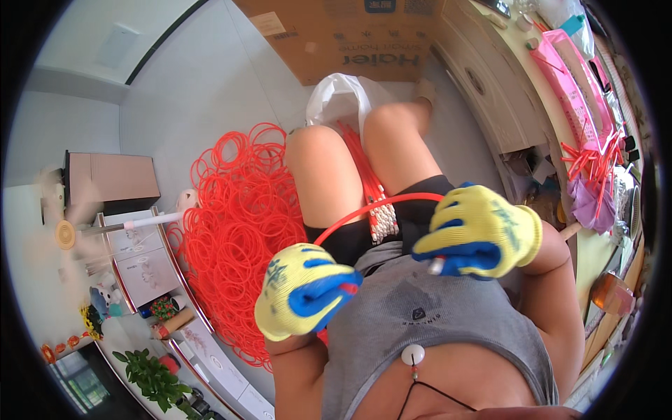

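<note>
A red tube (381, 203) arcs from one hand to the other above my lap. My left hand (304, 290), in a yellow knit glove with a blue coated palm, is closed around it, and a short red end sticks out past the thumb. My right hand (483, 234), gloved the same way, grips the other side, with a small white tip (436, 266) poking out of the fist. Between my thighs lies a bundle of red tubes (360, 157) with white ends (383, 220). A large heap of red tube rings (238, 238) covers the floor beside my left leg.
A white plastic bag (339, 98) stands beyond my knees, before a large cardboard box (350, 42). On the right, a long cabinet carries a pink box (570, 87) and red pieces (595, 157). A fan (66, 234), drawers (143, 269) and a plant (150, 378) are at left.
</note>
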A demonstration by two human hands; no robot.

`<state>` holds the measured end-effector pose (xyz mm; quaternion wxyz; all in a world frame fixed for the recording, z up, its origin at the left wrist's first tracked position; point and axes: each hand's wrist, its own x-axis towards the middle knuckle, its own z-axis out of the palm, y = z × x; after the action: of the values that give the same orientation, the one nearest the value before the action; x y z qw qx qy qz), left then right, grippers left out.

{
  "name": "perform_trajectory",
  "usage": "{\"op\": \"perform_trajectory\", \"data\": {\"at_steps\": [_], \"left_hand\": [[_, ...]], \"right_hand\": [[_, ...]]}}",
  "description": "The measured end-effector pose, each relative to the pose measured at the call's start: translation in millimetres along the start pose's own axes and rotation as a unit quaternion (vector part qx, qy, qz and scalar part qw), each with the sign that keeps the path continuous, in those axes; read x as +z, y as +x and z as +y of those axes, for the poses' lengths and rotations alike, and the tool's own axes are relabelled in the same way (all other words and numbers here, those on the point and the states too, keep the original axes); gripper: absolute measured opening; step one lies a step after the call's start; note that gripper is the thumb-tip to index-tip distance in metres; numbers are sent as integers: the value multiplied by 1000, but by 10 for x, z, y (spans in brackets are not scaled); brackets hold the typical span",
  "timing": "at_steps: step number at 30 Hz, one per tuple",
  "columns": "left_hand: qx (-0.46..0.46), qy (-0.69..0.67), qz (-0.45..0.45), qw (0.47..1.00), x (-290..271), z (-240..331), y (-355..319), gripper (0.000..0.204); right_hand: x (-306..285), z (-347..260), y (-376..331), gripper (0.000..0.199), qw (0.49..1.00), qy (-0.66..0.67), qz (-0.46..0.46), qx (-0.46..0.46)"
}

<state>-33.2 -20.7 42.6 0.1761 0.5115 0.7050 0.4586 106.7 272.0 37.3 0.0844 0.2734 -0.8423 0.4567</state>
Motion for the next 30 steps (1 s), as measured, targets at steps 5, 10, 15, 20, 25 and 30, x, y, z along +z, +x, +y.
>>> {"op": "perform_trajectory", "data": {"at_steps": [5,10,15,20,25,30], "left_hand": [[-8,96,-23,995,247,-14,112,29],[-16,122,-24,992,345,-6,39,27],[-10,134,-21,991,401,-28,61,24],[-4,115,-31,993,466,-97,50,23],[-1,113,-42,993,437,-94,81,22],[1,100,-50,994,455,-117,105,21]], "right_hand": [[577,202,-127,33,989,-129,52,-49],[606,62,-79,40,974,-226,-28,9],[800,175,-265,49,962,-272,-28,19],[758,249,-185,50,926,-360,43,-106],[734,355,-310,48,980,-179,-86,2],[752,308,-238,40,960,-274,-2,-62]]}}
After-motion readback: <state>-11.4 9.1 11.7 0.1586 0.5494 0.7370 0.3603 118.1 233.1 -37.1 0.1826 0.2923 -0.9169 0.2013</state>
